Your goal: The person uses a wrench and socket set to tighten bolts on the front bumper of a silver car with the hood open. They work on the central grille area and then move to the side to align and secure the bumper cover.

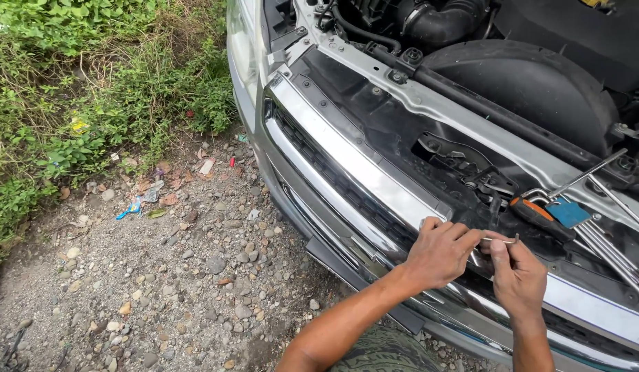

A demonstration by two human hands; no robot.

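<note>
Both my hands meet over the chrome grille [347, 172] of a silver car with its bonnet up. My left hand [440, 253] rests on the grille's upper edge, fingers curled, pinching one end of a thin metal wire or pin [502, 240]. My right hand [518, 275] pinches the other end of that small piece between thumb and fingers. The piece is tiny and its exact shape is unclear.
An orange-handled screwdriver [536, 213], a blue tag and several long metal tools [602, 241] lie on the black panel behind the grille. Engine hoses and a large black cover [533, 83] sit further back. Gravel ground [181, 275] with litter and green weeds [78, 89] lies left.
</note>
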